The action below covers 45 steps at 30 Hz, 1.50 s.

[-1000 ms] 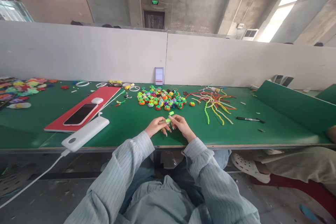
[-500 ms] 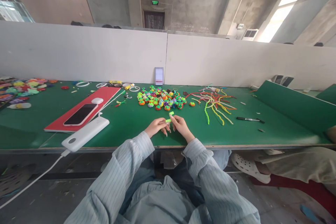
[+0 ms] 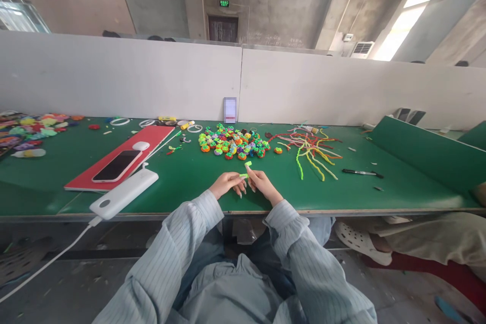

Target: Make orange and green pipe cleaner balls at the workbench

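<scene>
My left hand (image 3: 228,185) is closed on a bright green strip (image 3: 243,175), pinched between thumb and fingertips above the green table near its front edge. Close beside it, my right hand (image 3: 262,185) pinches the upper part of the same green piece, whose short end sticks up above the thumb. The two hands almost touch. Beyond them lies a pile of small colourful fuzzy pieces (image 3: 233,143). Long fuzzy stems (image 3: 313,149) in red, yellow, green and white are spread to the right of the pile.
On the left, a red folder (image 3: 89,174) lies under a phone (image 3: 117,166), with a white power strip (image 3: 123,196) and cable beside it. A black pen (image 3: 360,172) is at right. Another phone (image 3: 230,110) leans on the white partition (image 3: 152,76). A person's leg shows at right.
My right hand has shifted very slightly at the green strip. Everything else looks the same.
</scene>
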Each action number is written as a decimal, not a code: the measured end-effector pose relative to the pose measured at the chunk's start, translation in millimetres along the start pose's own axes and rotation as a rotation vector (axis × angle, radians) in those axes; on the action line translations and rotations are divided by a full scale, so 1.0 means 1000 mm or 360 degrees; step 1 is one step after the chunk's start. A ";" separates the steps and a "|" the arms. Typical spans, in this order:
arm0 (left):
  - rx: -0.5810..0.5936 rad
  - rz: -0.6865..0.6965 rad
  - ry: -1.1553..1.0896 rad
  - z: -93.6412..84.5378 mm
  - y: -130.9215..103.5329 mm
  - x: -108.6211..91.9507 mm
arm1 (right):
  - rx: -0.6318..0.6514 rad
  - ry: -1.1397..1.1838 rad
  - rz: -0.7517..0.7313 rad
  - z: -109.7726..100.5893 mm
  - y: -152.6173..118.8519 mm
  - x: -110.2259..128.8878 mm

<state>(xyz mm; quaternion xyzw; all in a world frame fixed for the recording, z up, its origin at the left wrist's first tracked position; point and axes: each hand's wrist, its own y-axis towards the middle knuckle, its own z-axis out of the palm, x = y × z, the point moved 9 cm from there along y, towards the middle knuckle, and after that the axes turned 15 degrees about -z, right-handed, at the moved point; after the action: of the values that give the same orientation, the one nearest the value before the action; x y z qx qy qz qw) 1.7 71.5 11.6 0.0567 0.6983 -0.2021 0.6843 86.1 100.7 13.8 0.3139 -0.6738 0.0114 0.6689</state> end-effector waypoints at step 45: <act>0.0153 -0.0021 -0.0113 0.010 0.000 0.004 | -0.0019 0.0373 0.0037 -0.001 -0.001 0.003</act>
<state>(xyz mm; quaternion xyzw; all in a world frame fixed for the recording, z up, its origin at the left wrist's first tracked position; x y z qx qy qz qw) 10.4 67.6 8.0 0.0777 0.6635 -0.2417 0.7038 87.8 99.1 16.0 0.2985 -0.5947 0.0519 0.7447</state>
